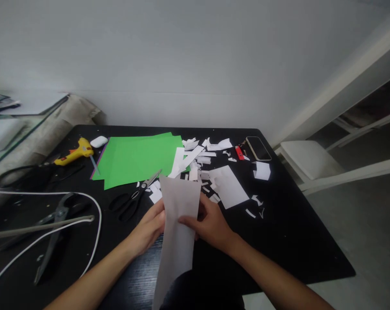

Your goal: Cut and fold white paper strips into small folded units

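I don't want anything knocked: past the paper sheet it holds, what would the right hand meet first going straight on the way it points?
Probably the white scraps beyond the sheet, though the right hand may pass above them; depth is unclear.

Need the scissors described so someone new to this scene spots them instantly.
On the black table, find the large green sheets toward the wall. By their near edge, just beyond and left of the person's left hand, lie the scissors. Unlike the pliers-like tool further left, they have black looped handles and slim, pointed blades.
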